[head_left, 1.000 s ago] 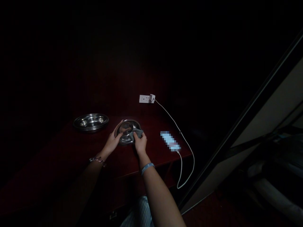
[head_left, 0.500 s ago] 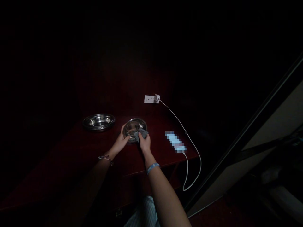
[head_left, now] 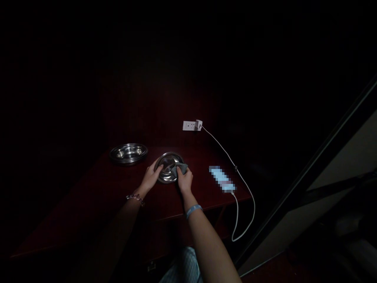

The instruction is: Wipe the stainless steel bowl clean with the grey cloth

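Note:
A round shiny metal plate [head_left: 167, 178] is held tilted above the dark red table [head_left: 129, 204]. My left hand [head_left: 150, 177] grips its left rim, thumb on the inner side. In my right hand [head_left: 185, 180] a grey cloth [head_left: 180, 169] is pinched and pressed against the plate's right side. My right fingers are partly hidden behind the cloth and the plate. Left of my hands, farther back, a stack of metal plates [head_left: 129, 153] rests on the table.
A phone with a lit, blurred screen [head_left: 222, 179] lies at the table's right. Its white cable [head_left: 254, 208] loops over the front edge and runs up to a charger [head_left: 198, 125] in the wall socket [head_left: 188, 125]. A slanted dark frame stands at the far right.
The whole view has shifted slightly, so things appear a little farther right and lower. My right hand and the cloth have moved slightly toward the plate's right rim.

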`<action>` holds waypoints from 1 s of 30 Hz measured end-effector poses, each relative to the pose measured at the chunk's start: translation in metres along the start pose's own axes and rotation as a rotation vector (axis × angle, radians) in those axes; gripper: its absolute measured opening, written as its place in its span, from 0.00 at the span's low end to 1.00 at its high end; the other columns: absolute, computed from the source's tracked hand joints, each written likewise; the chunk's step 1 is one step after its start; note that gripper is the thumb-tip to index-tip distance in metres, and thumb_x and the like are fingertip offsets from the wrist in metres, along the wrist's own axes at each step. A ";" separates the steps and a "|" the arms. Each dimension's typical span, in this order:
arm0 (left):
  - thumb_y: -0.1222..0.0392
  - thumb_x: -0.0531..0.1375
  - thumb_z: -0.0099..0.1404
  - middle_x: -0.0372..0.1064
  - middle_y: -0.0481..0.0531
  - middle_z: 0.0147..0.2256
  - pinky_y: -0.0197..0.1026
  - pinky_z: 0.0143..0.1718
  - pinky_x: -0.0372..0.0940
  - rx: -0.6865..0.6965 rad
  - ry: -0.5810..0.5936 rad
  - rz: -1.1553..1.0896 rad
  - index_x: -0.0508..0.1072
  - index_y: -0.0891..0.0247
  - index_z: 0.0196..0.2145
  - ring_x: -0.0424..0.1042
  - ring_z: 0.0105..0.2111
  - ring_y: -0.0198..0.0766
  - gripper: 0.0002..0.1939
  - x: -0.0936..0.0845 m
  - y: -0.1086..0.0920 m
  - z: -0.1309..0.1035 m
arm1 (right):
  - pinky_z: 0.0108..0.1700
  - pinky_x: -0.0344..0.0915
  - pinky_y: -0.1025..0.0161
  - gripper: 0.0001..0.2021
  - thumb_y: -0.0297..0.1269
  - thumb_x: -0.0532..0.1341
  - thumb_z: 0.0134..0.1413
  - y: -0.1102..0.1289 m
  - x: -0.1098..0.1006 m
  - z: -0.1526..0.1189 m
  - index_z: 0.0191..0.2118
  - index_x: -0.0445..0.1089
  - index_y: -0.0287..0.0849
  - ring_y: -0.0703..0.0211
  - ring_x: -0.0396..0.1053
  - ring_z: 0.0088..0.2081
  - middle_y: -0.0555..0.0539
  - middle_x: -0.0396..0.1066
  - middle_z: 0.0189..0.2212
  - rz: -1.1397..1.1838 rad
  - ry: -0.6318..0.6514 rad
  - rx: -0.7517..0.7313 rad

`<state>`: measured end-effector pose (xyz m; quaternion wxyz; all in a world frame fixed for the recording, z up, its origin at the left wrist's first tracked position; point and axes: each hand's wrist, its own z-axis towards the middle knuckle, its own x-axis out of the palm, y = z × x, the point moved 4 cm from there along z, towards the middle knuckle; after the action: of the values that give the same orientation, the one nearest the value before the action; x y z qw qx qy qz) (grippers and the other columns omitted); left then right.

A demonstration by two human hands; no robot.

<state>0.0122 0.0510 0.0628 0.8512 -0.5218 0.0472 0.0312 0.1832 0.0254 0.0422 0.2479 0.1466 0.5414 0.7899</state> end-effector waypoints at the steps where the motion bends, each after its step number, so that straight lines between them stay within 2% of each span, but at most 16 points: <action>1: 0.51 0.57 0.61 0.69 0.59 0.56 0.52 0.62 0.57 0.012 0.016 0.000 0.66 0.63 0.58 0.68 0.57 0.48 0.28 0.001 -0.001 -0.001 | 0.43 0.69 0.63 0.11 0.40 0.63 0.50 -0.001 0.000 0.001 0.36 0.76 0.40 0.54 0.75 0.37 0.44 0.79 0.35 0.006 -0.003 0.002; 5: 0.50 0.61 0.60 0.65 0.59 0.59 0.52 0.62 0.57 0.036 0.056 0.013 0.54 0.59 0.63 0.65 0.59 0.47 0.36 0.004 -0.003 -0.003 | 0.42 0.69 0.63 0.11 0.41 0.64 0.49 -0.005 0.000 0.001 0.36 0.76 0.40 0.53 0.76 0.38 0.42 0.80 0.35 0.026 -0.008 0.038; 11: 0.50 0.63 0.57 0.62 0.62 0.58 0.53 0.62 0.57 0.085 0.122 0.012 0.52 0.62 0.60 0.65 0.58 0.47 0.39 0.015 0.004 -0.004 | 0.42 0.70 0.62 0.13 0.43 0.65 0.48 -0.013 0.000 0.002 0.36 0.76 0.40 0.52 0.77 0.38 0.43 0.80 0.35 0.079 -0.041 0.083; 14: 0.50 0.63 0.56 0.62 0.62 0.60 0.53 0.64 0.54 0.108 0.162 0.007 0.55 0.63 0.60 0.63 0.60 0.47 0.37 0.021 0.009 -0.005 | 0.42 0.70 0.62 0.14 0.44 0.65 0.47 -0.016 0.001 0.003 0.36 0.76 0.38 0.52 0.77 0.39 0.42 0.80 0.36 0.108 -0.032 0.110; 20: 0.51 0.61 0.55 0.70 0.62 0.54 0.56 0.63 0.55 0.025 0.225 0.004 0.67 0.66 0.51 0.68 0.56 0.50 0.28 0.025 0.016 -0.004 | 0.43 0.70 0.61 0.14 0.45 0.66 0.46 -0.019 -0.001 0.003 0.36 0.76 0.39 0.51 0.77 0.39 0.43 0.80 0.35 0.100 -0.053 0.126; 24: 0.57 0.60 0.54 0.73 0.60 0.52 0.55 0.62 0.57 0.000 0.197 -0.027 0.71 0.66 0.48 0.69 0.55 0.52 0.23 0.024 0.015 -0.003 | 0.43 0.70 0.61 0.12 0.43 0.65 0.48 -0.015 -0.001 0.002 0.36 0.76 0.40 0.52 0.77 0.39 0.43 0.80 0.36 0.080 -0.046 0.105; 30: 0.60 0.59 0.52 0.75 0.59 0.49 0.53 0.60 0.60 -0.087 0.103 -0.030 0.71 0.67 0.48 0.71 0.53 0.51 0.24 0.012 0.021 0.001 | 0.44 0.69 0.61 0.11 0.39 0.63 0.51 -0.002 -0.004 0.000 0.39 0.74 0.40 0.52 0.76 0.39 0.42 0.79 0.37 0.035 -0.069 0.022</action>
<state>0.0225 0.0613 0.0432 0.8246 -0.5598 0.0818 -0.0063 0.1866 0.0240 0.0403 0.2507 0.1859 0.5386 0.7826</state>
